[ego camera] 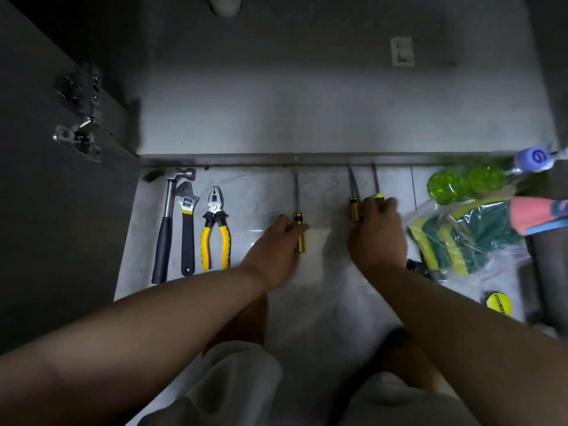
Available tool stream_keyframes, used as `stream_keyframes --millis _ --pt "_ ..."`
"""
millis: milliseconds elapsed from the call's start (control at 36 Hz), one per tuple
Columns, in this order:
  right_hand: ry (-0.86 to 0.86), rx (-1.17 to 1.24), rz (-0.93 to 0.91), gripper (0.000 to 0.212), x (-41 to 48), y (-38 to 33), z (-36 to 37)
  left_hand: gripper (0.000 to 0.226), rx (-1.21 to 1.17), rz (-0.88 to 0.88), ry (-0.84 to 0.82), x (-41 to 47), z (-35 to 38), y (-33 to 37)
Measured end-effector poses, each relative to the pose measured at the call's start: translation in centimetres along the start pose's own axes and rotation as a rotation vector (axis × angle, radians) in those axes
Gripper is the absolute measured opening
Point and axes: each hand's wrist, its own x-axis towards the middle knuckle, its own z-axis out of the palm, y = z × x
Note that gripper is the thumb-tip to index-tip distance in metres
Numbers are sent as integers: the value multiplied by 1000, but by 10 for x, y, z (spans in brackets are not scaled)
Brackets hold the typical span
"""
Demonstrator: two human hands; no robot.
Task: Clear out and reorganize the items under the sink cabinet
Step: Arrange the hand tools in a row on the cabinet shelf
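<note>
On the pale floor tiles in front of the sink cabinet (307,118), my left hand (273,244) grips the yellow-and-black handle of a screwdriver (297,207) whose shaft points at the cabinet edge. My right hand (376,232) lies over the handles of two more yellow-and-black screwdrivers (353,207), fingers curled round them, both shafts pointing the same way. Left of my hands, a hammer (164,229), an adjustable wrench (187,229) and yellow-handled pliers (215,232) lie side by side. The cabinet floor looks bare.
The open cabinet door (46,179) with its hinges stands at the left. To the right lie a plastic bag of green-yellow sponges (467,238), a green bottle (461,182), a pink item (534,215) and a round yellow thing (498,302). A pipe (224,3) shows at the cabinet's back.
</note>
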Motion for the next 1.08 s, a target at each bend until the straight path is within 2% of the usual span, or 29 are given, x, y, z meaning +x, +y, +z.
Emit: stream_keyframes --millis 28,83,167,333,444,500,556,611,722,806,917,1000,1083 --pt "1 -43 88 37 5 8 -4 60 -7 -9 3 1 1 1" --pt "-124 -63 211 40 17 23 -7 58 -13 -16 10 2 4 4" --pt "-298 -76 264 39 29 36 -4 56 -28 -20 17 2 4 6" --pt "-261 21 301 37 27 35 -5 53 -120 -76 52 -4 -3 1" --pt "-211 208 256 33 -4 15 -5 20 -299 -199 255 -4 -13 6" --pt "-248 321 197 28 -24 -3 1 17 -521 -283 218 -3 -19 13" --pt "-334 451 151 23 -42 -23 7 25 -721 -325 100 -4 -25 20" --pt "-429 562 119 23 -53 -41 13 26 -764 -315 17 -10 -29 23" --pt "-491 654 122 24 -57 -58 23 25 -717 -377 22 -19 -35 7" --pt "-458 497 13 32 -56 -57 29 27 -555 -440 52 -20 -40 -12" --pt "-439 298 -168 45 -52 -49 29 31 -220 -500 186 -22 -48 -27" --pt "-453 259 -230 53 -45 -49 29 36 -43 -483 212 -20 -52 -31" --pt "-475 231 -243 54 -39 -56 31 43 0 -449 230 -21 -54 -33"
